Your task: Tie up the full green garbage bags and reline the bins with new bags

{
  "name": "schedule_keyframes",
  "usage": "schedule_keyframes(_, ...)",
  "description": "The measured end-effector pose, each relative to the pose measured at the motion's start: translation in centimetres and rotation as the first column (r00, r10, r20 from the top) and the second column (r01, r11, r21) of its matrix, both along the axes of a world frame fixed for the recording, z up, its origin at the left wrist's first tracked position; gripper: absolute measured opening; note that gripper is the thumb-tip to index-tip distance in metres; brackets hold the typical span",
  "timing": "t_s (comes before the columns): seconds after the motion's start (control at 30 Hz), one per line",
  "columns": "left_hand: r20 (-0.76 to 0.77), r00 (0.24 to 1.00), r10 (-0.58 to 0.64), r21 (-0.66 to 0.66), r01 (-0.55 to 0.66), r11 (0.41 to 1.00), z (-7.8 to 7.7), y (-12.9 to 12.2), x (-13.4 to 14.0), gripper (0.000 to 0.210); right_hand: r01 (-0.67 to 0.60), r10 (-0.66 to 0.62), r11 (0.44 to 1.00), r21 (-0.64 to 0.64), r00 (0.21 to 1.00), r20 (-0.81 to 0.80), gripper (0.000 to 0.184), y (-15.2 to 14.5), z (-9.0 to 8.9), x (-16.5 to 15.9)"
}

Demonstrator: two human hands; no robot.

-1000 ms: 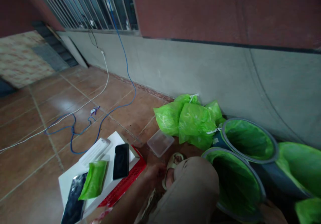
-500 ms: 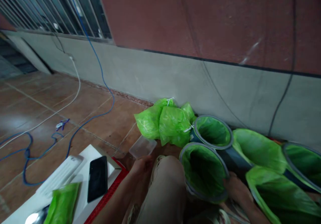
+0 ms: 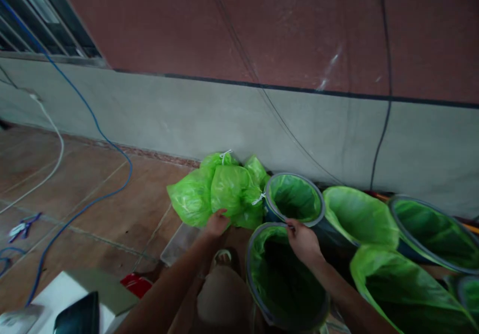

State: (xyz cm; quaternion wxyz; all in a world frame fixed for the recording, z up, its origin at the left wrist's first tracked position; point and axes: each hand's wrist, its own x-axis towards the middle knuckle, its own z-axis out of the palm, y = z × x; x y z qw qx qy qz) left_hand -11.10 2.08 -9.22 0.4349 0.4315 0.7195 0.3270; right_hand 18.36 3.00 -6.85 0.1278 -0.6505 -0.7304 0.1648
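Note:
My right hand is closed at the far rim of the front trash bin, fingers pinching the edge where a green bag lines it. My left hand hovers left of this bin, just in front of the tied green trash bags. Its fingers are partly stretched out and nothing shows in them; whether it touches a bag I cannot tell. Behind the front bin stands another lined trash bin with a grey rim. The inside of the front bin is dark.
More lined bins and an open green bag stand to the right. A clear plastic tub lies on the tiles by my left forearm. At lower left is a white box with a phone. A blue cable crosses the floor.
My view has turned right. My right hand has moved from the bin's right side to its far rim. My left hand has risen from beside my knee toward the tied bags.

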Motion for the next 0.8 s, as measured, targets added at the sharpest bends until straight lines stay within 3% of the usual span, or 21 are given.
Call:
schedule_keyframes(0.17, -0.187, 0.939, -0.288, 0.029, 0.298, 0.954, -1.9, 8.6, 3.9, 0.057, -0.045, 0.053, 0.997, 0.057, 0.986, -0.159, 0.03, 2.1, -1.1, -2.9)
schedule_keyframes(0.3, -0.242, 0.902, -0.358, -0.014, 0.366, 0.931, -4.8, 13.2, 6.8, 0.069, -0.029, 0.043, 0.998, 0.061, 0.968, -0.249, 0.027, 2.8, -2.2, -4.3)
schedule_keyframes(0.4, -0.279, 0.913, -0.298, -0.036, 0.3, 0.953, -7.0, 14.9, 7.4, 0.047, -0.005, 0.019, 0.999, 0.046, 0.948, -0.317, 0.027, 2.0, -2.8, -4.5)
schedule_keyframes(0.5, -0.3, 0.925, -0.233, -0.047, 0.229, 0.972, -7.9, 15.7, 6.9, 0.016, 0.042, -0.037, 0.999, 0.004, 0.921, -0.387, 0.026, 0.6, -3.1, -4.2)
schedule_keyframes(0.6, -0.289, 0.936, -0.203, -0.022, 0.205, 0.979, -6.7, 15.8, 5.7, 0.025, 0.087, -0.09, 0.996, -0.029, 0.889, -0.449, 0.026, -0.5, -3.1, -3.6)
schedule_keyframes(0.7, -0.258, 0.947, -0.194, 0.014, 0.204, 0.979, -3.8, 14.9, 4.0, 0.021, 0.113, -0.121, 0.993, -0.045, 0.865, -0.487, 0.025, -0.7, -2.3, -3.3)
schedule_keyframes(0.8, -0.11, 0.984, -0.141, 0.105, 0.153, 0.983, -0.6, 13.1, 2.3, 0.019, 0.128, -0.132, 0.991, -0.044, 0.837, -0.531, 0.024, 0.0, -1.0, -3.6)
